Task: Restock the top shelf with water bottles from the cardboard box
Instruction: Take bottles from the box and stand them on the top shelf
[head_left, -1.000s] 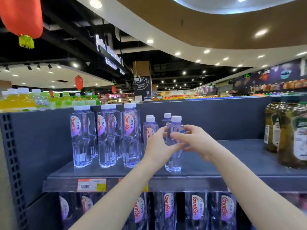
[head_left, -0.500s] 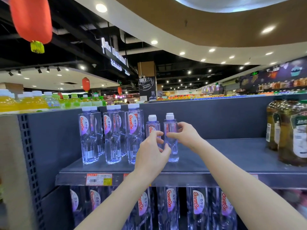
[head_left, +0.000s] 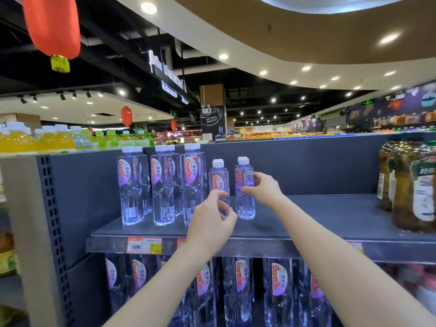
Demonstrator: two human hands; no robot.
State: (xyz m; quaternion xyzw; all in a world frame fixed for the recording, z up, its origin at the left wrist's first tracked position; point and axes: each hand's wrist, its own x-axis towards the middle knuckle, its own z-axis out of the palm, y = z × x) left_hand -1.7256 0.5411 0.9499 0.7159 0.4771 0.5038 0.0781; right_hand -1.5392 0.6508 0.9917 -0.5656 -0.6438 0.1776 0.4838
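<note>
My right hand [head_left: 260, 188] pinches a small water bottle [head_left: 245, 192] standing upright on the top shelf [head_left: 318, 223]. Left hand [head_left: 211, 223] loosely curled, holding nothing, near shelf's front edge. Bare shelf open to the right.

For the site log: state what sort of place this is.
Most likely a supermarket aisle: a shelf with price tags on its edge, rows of identical water bottles facing out, and more stocked displays behind.

Red lantern [head_left: 52, 27] under a spotlit curved ceiling [head_left: 306, 50]
</note>
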